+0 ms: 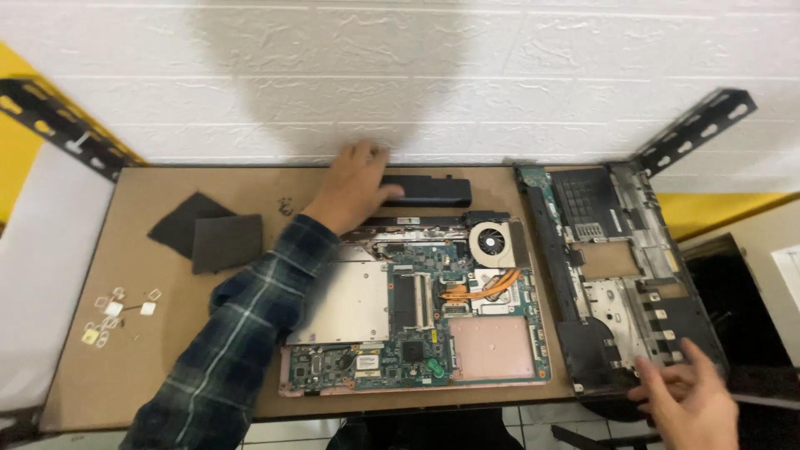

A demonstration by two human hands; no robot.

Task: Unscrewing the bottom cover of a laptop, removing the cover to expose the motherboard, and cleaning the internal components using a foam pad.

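Observation:
My left hand (pixel 354 185), in a dark plaid sleeve, reaches to the back of the brown table and grips the left end of a long black laptop battery (pixel 429 191) lying along the wall. In front of it lies an opened laptop base (pixel 417 308) with its green circuit board, round fan and copper heat pipes bared. My right hand (pixel 687 400) rests with fingers spread on the near corner of a removed black and silver laptop cover (pixel 621 279) at the right.
Two dark flat panels (pixel 212 233) lie at the back left. Several small pale parts (pixel 117 315) are scattered near the left edge. A white brick wall (pixel 417 75) backs the table (pixel 150 375), with black slotted metal brackets (pixel 700 125) at both corners.

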